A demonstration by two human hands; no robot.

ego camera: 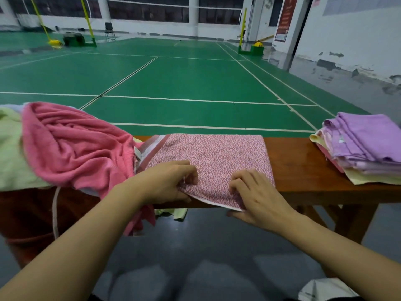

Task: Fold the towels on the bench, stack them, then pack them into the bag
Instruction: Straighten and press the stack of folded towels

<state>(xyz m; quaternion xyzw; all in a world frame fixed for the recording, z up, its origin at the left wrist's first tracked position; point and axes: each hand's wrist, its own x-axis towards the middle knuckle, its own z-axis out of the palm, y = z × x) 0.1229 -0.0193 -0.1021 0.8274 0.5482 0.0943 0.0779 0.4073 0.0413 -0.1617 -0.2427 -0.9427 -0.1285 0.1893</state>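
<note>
Head view: the wooden bench carries the speckled pink towel, whose near edge both hands pinch. Beyond the left hand sits a crumpled towel heap; beyond the right hand, a folded stack.

A long wooden bench with a glossy reddish-brown top runs across the near edge of the green court. Flat on its middle lies a pink-and-white speckled towel, its striped band at the left end and its near edge hanging just over the front of the bench. At the left end sits a loose heap: a crumpled pink terry towel on a pale green towel. At the right end rests a stack of folded towels, lilac on top, pale yellow at the bottom.
</note>
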